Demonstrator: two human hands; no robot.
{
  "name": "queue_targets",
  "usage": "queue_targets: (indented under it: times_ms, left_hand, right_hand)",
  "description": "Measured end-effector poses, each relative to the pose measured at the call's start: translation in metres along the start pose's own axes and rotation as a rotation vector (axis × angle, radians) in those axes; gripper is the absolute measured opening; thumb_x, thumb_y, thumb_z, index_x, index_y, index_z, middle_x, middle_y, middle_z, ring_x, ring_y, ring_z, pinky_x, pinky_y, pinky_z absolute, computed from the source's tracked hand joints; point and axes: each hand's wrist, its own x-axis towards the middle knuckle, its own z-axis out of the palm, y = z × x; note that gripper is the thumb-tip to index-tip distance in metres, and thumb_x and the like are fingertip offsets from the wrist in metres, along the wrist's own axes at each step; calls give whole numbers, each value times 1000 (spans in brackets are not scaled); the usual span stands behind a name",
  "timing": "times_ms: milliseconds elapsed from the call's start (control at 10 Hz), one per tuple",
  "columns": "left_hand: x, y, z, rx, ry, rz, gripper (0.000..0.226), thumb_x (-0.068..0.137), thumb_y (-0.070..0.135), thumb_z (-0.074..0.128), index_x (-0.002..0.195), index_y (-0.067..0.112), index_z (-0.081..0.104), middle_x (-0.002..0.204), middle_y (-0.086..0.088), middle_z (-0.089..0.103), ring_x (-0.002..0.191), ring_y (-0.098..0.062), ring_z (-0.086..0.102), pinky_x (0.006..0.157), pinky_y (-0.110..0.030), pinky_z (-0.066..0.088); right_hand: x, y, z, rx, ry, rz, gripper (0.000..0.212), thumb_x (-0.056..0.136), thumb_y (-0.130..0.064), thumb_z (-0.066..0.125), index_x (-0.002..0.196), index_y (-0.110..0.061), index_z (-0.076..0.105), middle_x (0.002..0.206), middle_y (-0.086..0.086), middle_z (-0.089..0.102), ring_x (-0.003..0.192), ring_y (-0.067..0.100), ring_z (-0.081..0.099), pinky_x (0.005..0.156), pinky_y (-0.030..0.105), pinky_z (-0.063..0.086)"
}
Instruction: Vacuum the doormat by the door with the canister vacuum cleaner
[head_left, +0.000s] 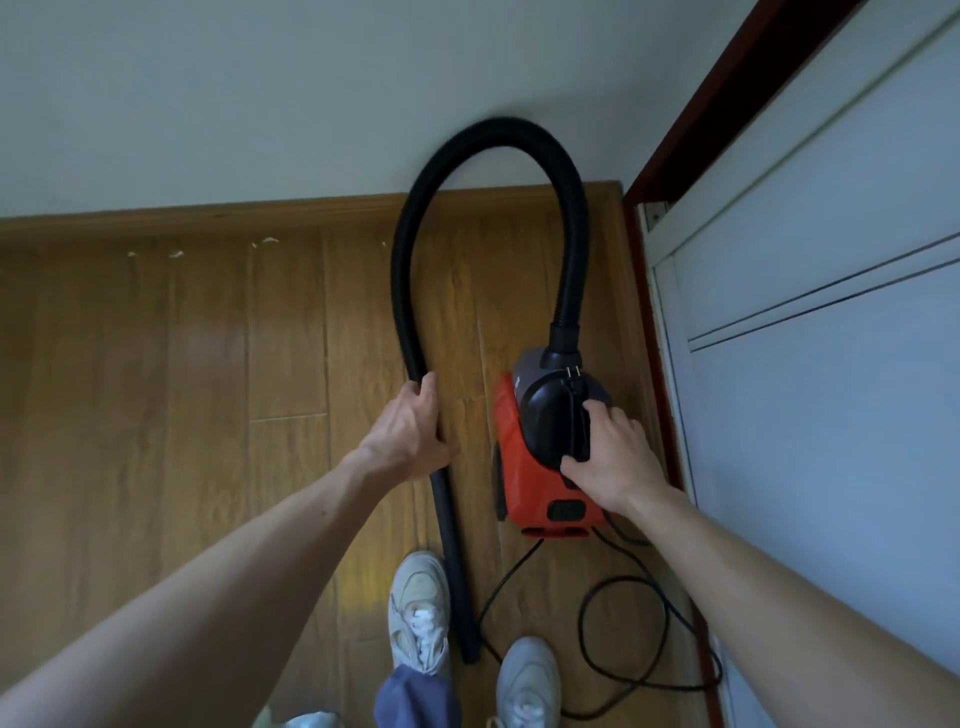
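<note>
Starting nearest the wearer, two pale shoes (418, 613) stand on the wooden floor (182, 389), with the free end of the black hose (405, 312) lying on the boards between them; no nozzle or floor head is seen on that end. To the right, the power cord (649, 670) lies in loose loops running back to the rear of the machine. Above this, the left grip (410, 431) is closed fully round the hose partway along its run. The right grip (608, 457) has fingers curled round the black carry handle (576, 415) on top of the red canister vacuum (519, 467). The canister sits on the floor just beside the white panelled door (831, 312). Two small metal prongs show at the handle's front; they may be the plug, but this cannot be confirmed. Beyond, the hose rises from the canister's front port and arches against the pale wall (260, 104). The doormat is not in view. Assessment: the step in hand is collecting the machine, and vacuuming has not begun. The next move calls for lifting the canister clear, keeping the cord loops away from the feet, carrying it to the mat, and securing power before suction.
</note>
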Motion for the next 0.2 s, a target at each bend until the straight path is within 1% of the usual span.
queue_targets:
  times_ms: [100,200]
  left_hand:
    - [-19,8,-17,71,22,14,76,85,32,73,142,7,30,118,-16,51,104,-28,57,86,-34,54]
    - [-43,16,-27,142,54,37,74,83,40,72,139,9,34,116,-13,52,100,-27,57,82,-36,55]
  right_hand:
    - [-23,-7,-22,-36,-6,-69,70,88,-30,66,146,-17,29,135,8,47,125,30,42,97,42,47]
    - [-48,-10,-36,-63,10,-127,71,88,-30,64,148,-18,28,137,7,47,127,29,42,101,42,45]
